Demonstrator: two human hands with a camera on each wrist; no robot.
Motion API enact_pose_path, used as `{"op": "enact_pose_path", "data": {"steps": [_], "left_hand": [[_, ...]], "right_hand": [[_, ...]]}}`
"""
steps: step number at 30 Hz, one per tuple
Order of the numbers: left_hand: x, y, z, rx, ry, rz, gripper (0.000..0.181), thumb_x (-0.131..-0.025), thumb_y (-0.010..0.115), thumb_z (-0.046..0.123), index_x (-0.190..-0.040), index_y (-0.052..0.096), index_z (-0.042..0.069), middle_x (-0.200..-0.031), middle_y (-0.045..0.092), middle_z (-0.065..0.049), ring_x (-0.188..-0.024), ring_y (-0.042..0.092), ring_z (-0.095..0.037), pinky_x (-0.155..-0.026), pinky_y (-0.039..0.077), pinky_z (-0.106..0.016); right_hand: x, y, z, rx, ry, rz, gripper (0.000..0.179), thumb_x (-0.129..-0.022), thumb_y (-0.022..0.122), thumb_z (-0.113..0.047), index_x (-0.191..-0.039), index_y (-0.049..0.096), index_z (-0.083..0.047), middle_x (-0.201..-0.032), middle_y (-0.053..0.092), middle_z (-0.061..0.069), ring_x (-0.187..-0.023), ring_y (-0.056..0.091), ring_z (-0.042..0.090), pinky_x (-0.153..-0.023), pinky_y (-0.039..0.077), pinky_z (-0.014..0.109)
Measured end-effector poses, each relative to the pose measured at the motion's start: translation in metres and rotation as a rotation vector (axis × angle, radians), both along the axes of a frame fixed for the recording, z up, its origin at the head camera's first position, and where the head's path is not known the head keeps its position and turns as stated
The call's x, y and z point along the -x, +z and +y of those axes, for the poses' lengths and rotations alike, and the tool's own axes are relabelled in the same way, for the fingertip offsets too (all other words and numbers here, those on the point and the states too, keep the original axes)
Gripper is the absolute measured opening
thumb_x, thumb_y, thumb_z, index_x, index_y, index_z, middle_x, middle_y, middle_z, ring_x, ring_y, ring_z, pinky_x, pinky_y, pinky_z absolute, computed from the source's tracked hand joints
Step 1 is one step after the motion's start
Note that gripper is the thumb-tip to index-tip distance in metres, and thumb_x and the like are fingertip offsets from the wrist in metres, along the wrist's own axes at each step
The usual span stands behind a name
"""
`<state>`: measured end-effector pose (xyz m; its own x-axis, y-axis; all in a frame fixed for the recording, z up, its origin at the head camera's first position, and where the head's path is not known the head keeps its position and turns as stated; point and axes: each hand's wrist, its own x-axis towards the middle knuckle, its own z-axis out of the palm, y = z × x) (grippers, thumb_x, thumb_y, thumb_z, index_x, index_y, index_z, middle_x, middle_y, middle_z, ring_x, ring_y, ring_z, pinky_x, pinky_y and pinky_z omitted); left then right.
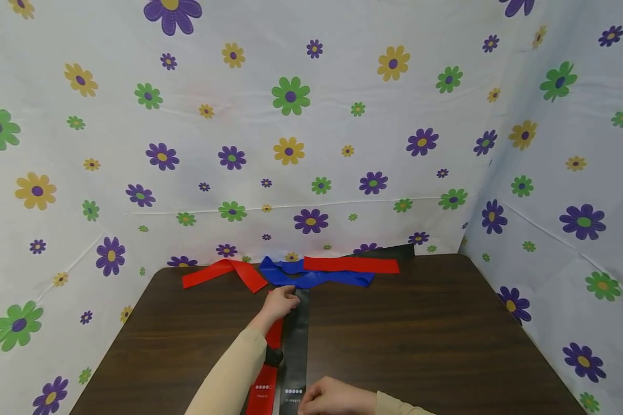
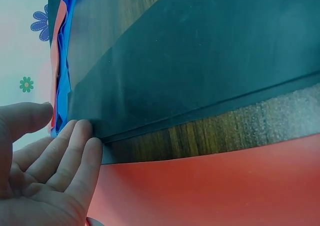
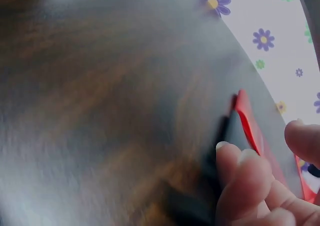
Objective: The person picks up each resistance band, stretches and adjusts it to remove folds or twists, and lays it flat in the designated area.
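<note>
A long black exercise band (image 1: 296, 346), marked X-Heavy at its near end, lies lengthwise on the table. Beside it on the left runs a red band (image 1: 262, 392) marked Heavy, partly hidden by my left arm. My left hand (image 1: 280, 302) is at the black band's far end; in the left wrist view its fingertips (image 2: 93, 148) touch the band's corner, with the thumb held apart. At the near end, my right hand (image 1: 337, 397) is beside the label. Its fingers (image 3: 245, 181) are loosely bent near the blurred black band, and the thumb stands away from them.
Along the table's back edge lie a folded red band (image 1: 223, 271), a crumpled blue band (image 1: 311, 280), another red strip (image 1: 353, 265) and a black strip (image 1: 394, 252). Flower-patterned white sheets (image 1: 311, 127) enclose the dark wooden table (image 1: 420, 340) behind and at the sides.
</note>
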<state>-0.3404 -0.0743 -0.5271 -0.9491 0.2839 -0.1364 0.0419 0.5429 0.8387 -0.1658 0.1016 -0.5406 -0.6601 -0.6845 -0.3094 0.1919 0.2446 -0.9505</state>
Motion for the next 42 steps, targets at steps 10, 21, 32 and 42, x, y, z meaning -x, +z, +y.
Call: {"op": "enact_pose_path", "data": {"steps": [10,21,32,42], "left_hand": [[-0.002,0.001,-0.001,0.057,-0.068,0.056,0.03,-0.094,0.062,0.011,-0.12,0.065,-0.003,-0.116,0.064,-0.019,-0.103,0.061,-0.034,-0.084,0.052,-0.046],[0.001,-0.001,-0.003,0.009,-0.012,0.095,0.022,-0.094,0.062,0.01,-0.112,0.069,-0.001,-0.103,0.068,-0.011,-0.089,0.064,-0.024,-0.077,0.054,-0.04],[0.002,-0.003,0.001,0.008,0.052,0.176,0.02,-0.094,0.061,0.011,-0.109,0.071,0.002,-0.106,0.068,-0.01,-0.091,0.062,-0.025,-0.078,0.053,-0.041],[0.003,0.004,0.016,0.074,0.011,0.272,0.022,-0.094,0.06,0.008,-0.113,0.069,0.001,-0.108,0.068,-0.01,-0.099,0.062,-0.028,-0.086,0.052,-0.045]], "right_hand": [[0.032,0.007,0.027,-0.056,-0.239,0.018,0.022,-0.093,0.062,-0.019,-0.096,0.07,0.001,-0.073,0.068,0.006,-0.047,0.052,0.006,-0.039,0.042,0.018],[0.094,0.006,0.068,-0.18,-0.536,0.392,0.022,-0.09,0.067,-0.018,-0.096,0.07,0.002,-0.072,0.066,0.005,-0.053,0.058,0.016,-0.048,0.05,0.031],[0.131,-0.003,0.096,-0.334,-0.882,0.586,0.005,-0.084,0.072,-0.009,-0.084,0.071,-0.004,-0.07,0.064,0.002,-0.053,0.059,0.016,-0.053,0.052,0.029],[0.152,-0.003,0.133,-0.482,-1.037,0.636,0.017,-0.086,0.072,-0.015,-0.094,0.071,0.0,-0.088,0.068,0.011,-0.083,0.061,0.027,-0.077,0.05,0.043]]}}
